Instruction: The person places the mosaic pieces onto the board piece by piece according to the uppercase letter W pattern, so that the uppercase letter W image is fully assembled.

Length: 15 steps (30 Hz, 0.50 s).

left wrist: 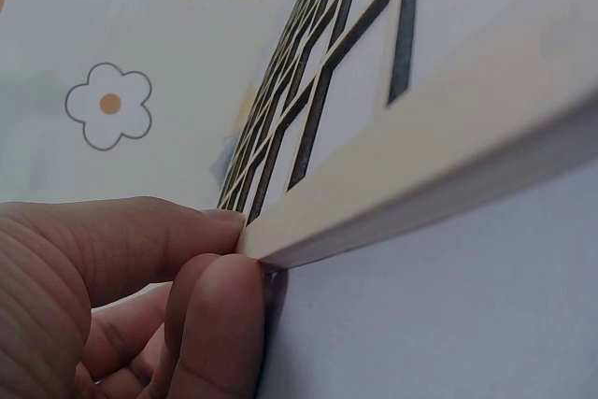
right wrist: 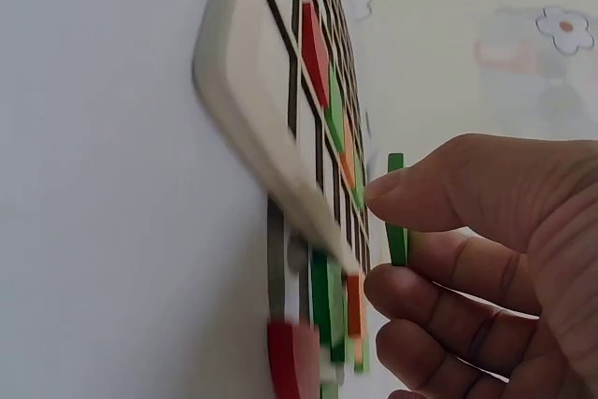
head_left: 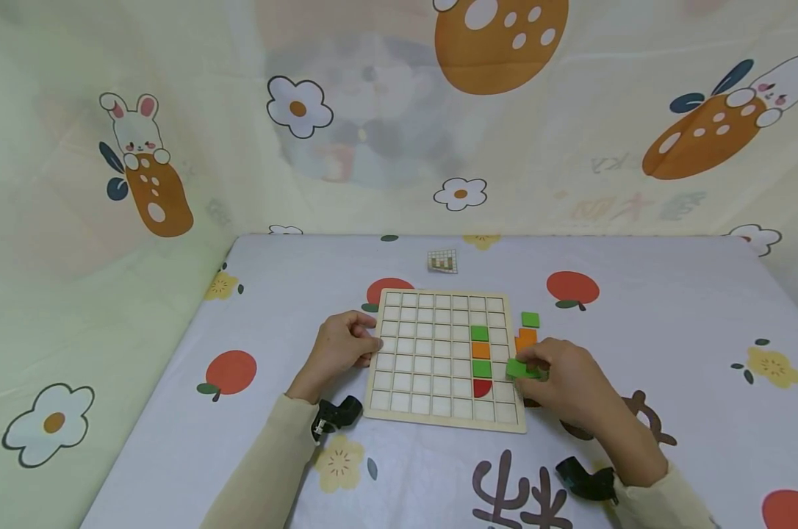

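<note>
My left hand (head_left: 339, 342) pinches the left edge of a wooden grid board (head_left: 432, 422) between thumb and fingers. In the right wrist view, my right hand (right wrist: 486, 231) pinches a thin green square tile (right wrist: 399, 249), held above the board's right edge. One grid column has a green tile (head_left: 480, 333) at its top, then an orange tile (head_left: 480, 350), another green tile (head_left: 481, 369) and a red rounded piece (head_left: 482, 388). My right fingers partly hide the loose pieces under them.
Right of the board lie a loose green tile (head_left: 530, 319) and orange tiles (head_left: 527, 335). A loose red piece (right wrist: 294, 357) shows in the right wrist view. Behind the board is a small card (head_left: 442, 261) with a grid picture. A patterned cloth (head_left: 670, 316) covers the table.
</note>
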Available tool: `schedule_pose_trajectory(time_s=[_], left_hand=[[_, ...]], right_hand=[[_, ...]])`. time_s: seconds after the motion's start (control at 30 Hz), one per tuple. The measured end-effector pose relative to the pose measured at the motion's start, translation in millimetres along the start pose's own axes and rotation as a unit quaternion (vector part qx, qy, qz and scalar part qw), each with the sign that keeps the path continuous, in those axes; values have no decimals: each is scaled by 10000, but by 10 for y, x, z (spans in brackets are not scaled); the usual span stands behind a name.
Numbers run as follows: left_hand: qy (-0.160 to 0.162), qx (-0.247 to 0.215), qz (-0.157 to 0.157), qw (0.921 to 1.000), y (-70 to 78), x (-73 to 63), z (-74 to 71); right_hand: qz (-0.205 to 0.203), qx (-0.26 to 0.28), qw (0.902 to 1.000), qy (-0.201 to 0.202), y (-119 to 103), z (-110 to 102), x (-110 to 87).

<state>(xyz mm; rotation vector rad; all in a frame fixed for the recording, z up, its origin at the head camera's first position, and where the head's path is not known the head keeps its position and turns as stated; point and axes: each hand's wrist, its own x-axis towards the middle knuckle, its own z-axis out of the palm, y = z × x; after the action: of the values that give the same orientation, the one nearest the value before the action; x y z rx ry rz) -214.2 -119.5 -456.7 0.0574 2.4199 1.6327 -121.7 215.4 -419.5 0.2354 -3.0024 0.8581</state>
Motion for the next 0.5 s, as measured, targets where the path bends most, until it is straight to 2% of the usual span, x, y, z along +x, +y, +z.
schedule_pose_trajectory(time_s=[0.27, 0.5], left_hand=[[12, 71, -33, 10000, 0, -6, 1], [27, 145, -37, 9999, 6, 2, 1]], right_hand=[[-195, 218, 9992, -287, -189, 155, 16], [-324, 90, 9991, -239, -308, 248, 21]])
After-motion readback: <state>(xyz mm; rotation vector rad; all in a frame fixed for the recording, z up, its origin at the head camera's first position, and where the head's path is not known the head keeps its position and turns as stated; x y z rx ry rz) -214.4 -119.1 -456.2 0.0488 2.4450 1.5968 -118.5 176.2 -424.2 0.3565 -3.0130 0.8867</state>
